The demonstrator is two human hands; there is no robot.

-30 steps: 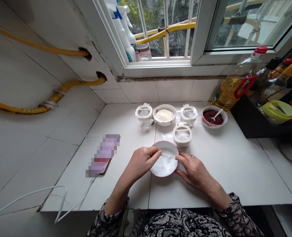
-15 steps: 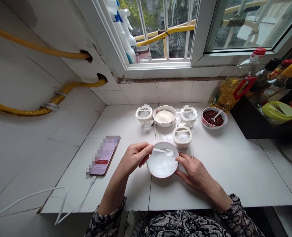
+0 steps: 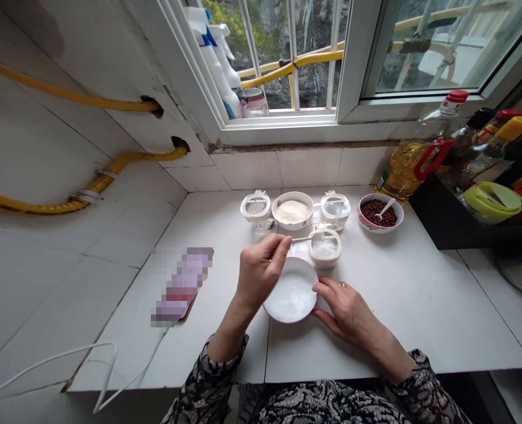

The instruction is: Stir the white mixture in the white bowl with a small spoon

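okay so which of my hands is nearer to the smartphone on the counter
Left. Your left hand, holding the white spoon, is right of the smartphone and apart from it; your right hand is farther right, at the pink-rimmed bowl's right edge.

Over on the left, a phone [image 3: 183,284] lies on the counter, its white cable [image 3: 107,377] looping past the edge; up here yellow hoses [image 3: 148,156] run into the tiled wall [image 3: 123,247]. Spray bottles [image 3: 219,68] crowd the window corner, and on the right I see a red-capped oil bottle [image 3: 402,168] beside a black box [image 3: 435,218].
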